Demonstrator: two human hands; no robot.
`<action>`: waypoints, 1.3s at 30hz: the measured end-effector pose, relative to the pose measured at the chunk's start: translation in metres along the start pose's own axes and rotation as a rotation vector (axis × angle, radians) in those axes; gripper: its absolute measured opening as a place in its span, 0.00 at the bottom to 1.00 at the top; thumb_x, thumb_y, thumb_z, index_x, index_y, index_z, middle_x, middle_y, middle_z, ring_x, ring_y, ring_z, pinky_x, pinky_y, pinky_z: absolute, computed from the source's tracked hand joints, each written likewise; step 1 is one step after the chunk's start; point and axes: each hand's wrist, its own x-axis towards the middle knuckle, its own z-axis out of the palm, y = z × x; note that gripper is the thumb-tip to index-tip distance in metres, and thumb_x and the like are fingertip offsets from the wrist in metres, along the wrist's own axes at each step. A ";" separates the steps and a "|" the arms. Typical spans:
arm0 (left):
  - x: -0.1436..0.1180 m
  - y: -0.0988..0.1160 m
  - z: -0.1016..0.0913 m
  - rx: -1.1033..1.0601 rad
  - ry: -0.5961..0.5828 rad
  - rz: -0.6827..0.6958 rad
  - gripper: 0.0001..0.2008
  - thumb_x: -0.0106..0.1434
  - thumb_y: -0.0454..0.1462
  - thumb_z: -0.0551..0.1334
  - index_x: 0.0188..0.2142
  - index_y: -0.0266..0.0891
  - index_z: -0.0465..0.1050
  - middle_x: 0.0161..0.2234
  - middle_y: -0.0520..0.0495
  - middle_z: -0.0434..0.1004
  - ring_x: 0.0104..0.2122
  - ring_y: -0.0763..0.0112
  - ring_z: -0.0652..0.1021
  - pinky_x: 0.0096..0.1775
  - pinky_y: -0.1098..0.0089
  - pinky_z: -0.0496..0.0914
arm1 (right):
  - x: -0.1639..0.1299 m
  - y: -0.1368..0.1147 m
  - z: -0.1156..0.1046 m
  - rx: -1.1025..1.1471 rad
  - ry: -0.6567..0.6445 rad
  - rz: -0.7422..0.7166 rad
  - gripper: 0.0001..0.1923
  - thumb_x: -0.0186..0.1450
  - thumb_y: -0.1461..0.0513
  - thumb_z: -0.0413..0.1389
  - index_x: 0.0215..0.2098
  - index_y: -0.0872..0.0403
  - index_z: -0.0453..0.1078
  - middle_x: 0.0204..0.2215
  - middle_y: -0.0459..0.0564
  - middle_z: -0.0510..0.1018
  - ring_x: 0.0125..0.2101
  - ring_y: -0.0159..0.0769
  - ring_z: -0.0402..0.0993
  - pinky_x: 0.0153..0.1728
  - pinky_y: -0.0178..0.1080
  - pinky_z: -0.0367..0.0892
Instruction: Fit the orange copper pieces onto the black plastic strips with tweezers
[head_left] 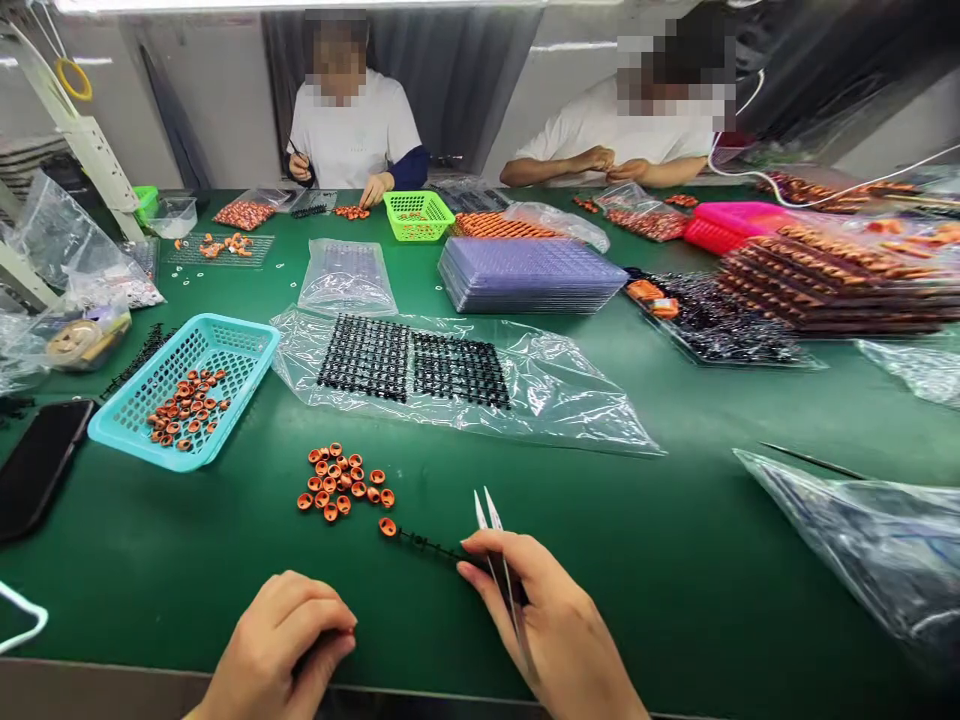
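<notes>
My right hand (551, 610) holds metal tweezers (496, 545), their tips apart and pointing away from me. Between its thumb and forefinger it also pinches a thin black strip (429, 543) with small side prongs. At the strip's far left end sits a small orange cup-shaped piece (387, 527). My left hand (281, 640) is closed near the table's front edge, thumb against forefinger; what it pinches, if anything, is too small to make out. Just beyond both hands lies a loose pile of orange cup-shaped pieces (330, 483).
A blue basket (262, 345) holds more orange pieces. Black strips (420, 365) lie in rows on a clear plastic sheet (570, 400). Farther back stand stacked clear trays (532, 275) and a green basket (420, 215). A phone (41, 465) lies left. Two people sit opposite.
</notes>
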 end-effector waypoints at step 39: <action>-0.006 0.004 0.021 0.205 -0.067 0.094 0.11 0.74 0.27 0.54 0.44 0.42 0.72 0.57 0.38 0.82 0.56 0.59 0.80 0.57 0.59 0.72 | 0.011 -0.012 0.007 0.101 -0.110 -0.424 0.13 0.79 0.67 0.44 0.44 0.53 0.70 0.32 0.51 0.82 0.32 0.36 0.77 0.36 0.39 0.76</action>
